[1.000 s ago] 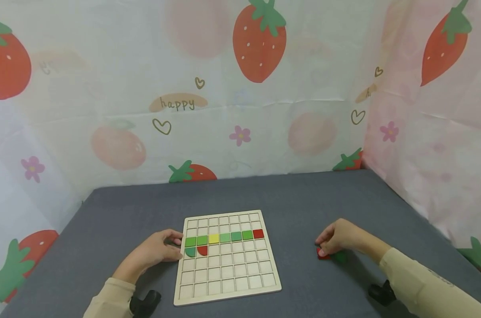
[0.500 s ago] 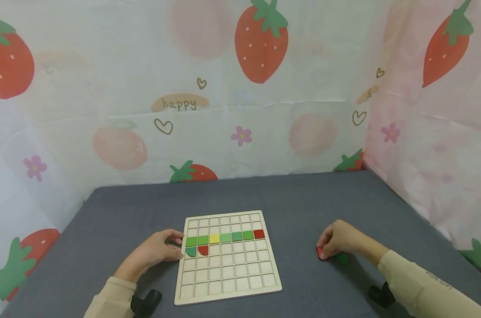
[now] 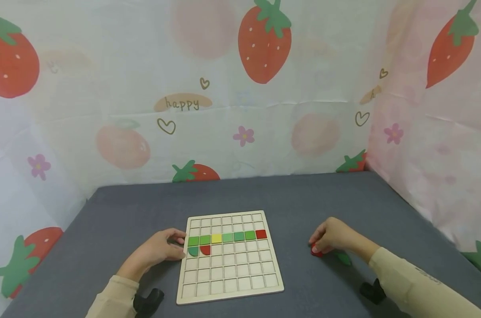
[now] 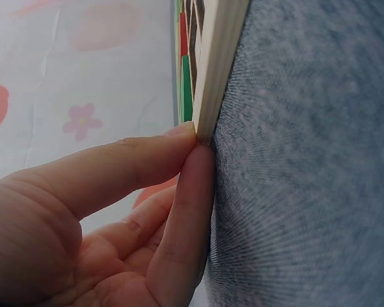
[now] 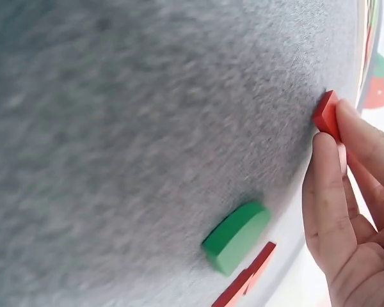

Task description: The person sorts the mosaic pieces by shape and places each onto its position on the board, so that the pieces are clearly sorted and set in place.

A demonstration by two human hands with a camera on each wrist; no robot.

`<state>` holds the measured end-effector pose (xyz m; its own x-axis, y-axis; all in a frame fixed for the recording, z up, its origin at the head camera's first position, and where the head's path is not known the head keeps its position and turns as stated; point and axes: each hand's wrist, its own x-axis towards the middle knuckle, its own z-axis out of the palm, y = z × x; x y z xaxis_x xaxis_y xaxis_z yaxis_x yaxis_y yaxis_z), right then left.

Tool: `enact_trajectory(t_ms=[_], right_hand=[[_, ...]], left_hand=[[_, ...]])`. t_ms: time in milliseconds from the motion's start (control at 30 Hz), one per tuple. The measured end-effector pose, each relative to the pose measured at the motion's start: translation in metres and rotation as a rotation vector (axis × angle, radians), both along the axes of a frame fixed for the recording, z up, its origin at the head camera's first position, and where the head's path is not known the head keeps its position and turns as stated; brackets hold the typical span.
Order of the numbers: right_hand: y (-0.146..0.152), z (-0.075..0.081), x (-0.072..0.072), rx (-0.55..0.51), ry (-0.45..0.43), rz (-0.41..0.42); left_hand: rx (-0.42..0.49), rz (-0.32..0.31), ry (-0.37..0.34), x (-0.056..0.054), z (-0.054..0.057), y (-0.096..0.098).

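Observation:
A pale wooden grid board [image 3: 230, 297] lies on the table in the head view. One of its rows holds green, yellow and red square tiles; a green quarter-round tile [image 3: 193, 251] and a red quarter-round tile [image 3: 205, 250] sit in the row nearer me. My left hand [image 3: 161, 247] pinches the board's left edge between thumb and finger, as the left wrist view shows. Off to the board's right, my right hand [image 3: 332, 234] pinches a small red tile [image 5: 328, 115] by its sides, close to the cloth. Part of that tile is hidden by the fingertips.
Below the right wrist lies a green tile with a curved side [image 5: 238, 235]. Thin red pieces [image 5: 246, 278] show beyond it, seen nearly edge-on. Dark grey cloth [image 3: 304, 203] covers the table, and strawberry-print curtains [image 3: 224, 145] stand behind and at both sides.
My right hand has shifted left toward the board with the red tile, and more of the green tile behind it shows. The left hand stays at the board's edge.

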<state>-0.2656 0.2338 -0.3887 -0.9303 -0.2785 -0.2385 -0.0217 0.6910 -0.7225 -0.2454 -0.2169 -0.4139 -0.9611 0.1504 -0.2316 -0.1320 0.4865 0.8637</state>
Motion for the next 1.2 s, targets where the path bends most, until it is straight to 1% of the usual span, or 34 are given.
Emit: enact_trajectory(t_ms=[67, 333, 533, 733, 833, 1000, 1200], right_hand=[[-0.004, 0.000, -0.001, -0.007, -0.009, -0.018], [-0.019, -0.002, -0.006, -0.090, -0.041, -0.026], [-0.033, -0.001, -0.008, -0.128, -0.077, -0.003], [-0.046, 0.003, -0.007, -0.084, -0.081, 0.029], [-0.050, 0.004, -0.007, -0.079, -0.083, 0.055], [-0.056, 0.006, -0.008, -0.125, -0.104, 0.086], [-0.066, 0.009, -0.011, -0.195, -0.124, 0.046]], left_hand=[[0.001, -0.003, -0.002, 0.000, -0.001, 0.000], [-0.015, 0.005, 0.014, 0.001, 0.001, 0.001], [-0.023, 0.011, 0.028, 0.002, 0.000, 0.001], [-0.025, 0.011, 0.035, 0.003, 0.000, 0.001], [-0.024, 0.006, 0.039, 0.004, 0.001, 0.001], [-0.021, 0.002, 0.038, 0.004, 0.002, 0.001], [-0.016, 0.005, 0.029, 0.005, 0.003, 0.001]])
